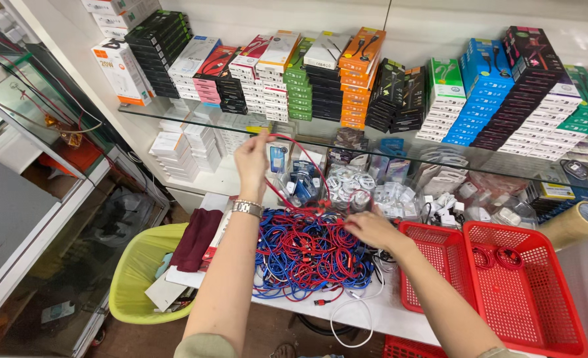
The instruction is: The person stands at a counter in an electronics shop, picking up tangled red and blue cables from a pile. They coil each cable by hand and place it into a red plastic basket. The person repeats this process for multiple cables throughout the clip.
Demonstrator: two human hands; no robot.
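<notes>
Both my hands, left hand raised and right hand low, pinch a light, floppy red cable, best held near its ends.

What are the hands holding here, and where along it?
One red cable: left hand pinches it raised, apparently near an end; right hand grips it low, over the cable pile.

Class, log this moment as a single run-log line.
left hand: raised, holding red cable | right hand: on cable pile | red baskets: right of pile
</notes>
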